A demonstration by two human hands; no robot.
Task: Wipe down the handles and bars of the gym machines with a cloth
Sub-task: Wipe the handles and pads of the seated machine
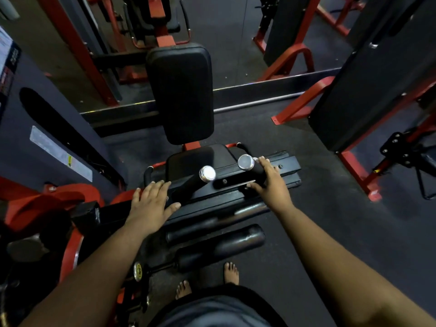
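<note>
My right hand (271,182) curls over the right black padded roller (256,172), thumb on its near side. A small scrap of white cloth (256,159) shows beyond the fingertips, next to the roller's chrome end cap (245,162). With straight, spread fingers, my left hand (151,204) rests flat on the black pad beside the left roller (188,187), whose chrome cap (207,173) faces me. Both rollers stand over the machine's black seat (195,159), below the upright backrest (181,90). Most of the cloth is hidden under my right hand.
Two black foam rollers (226,241) lie low in front of my bare feet (231,272). A dark weight-stack cover (47,138) stands at left and red machine frames (354,171) at right. A mirror wall's base rail (259,95) runs behind the backrest.
</note>
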